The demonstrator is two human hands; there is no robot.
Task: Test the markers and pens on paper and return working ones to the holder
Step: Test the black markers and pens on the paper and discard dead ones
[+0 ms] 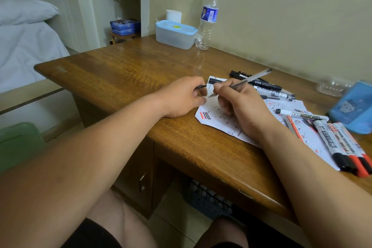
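Observation:
My right hand (241,104) grips a clear gel pen (252,77) with its tip down on the scribbled white paper (213,120). Just left of the paper, my left hand (181,98) rests on the desk and pinches a small black pen cap (200,87). Several black markers and pens (261,84) lie behind my right hand. At the right, on the paper, lie several whiteboard markers (340,143) with black and red caps. The blue holder (354,106) lies at the far right edge.
The wooden desk (124,74) carries a lidded plastic box (175,34), a water bottle (208,20) and a white cup (173,16) along the back wall. A crumpled clear plastic tray (332,86) sits near the holder. A bed stands to the left.

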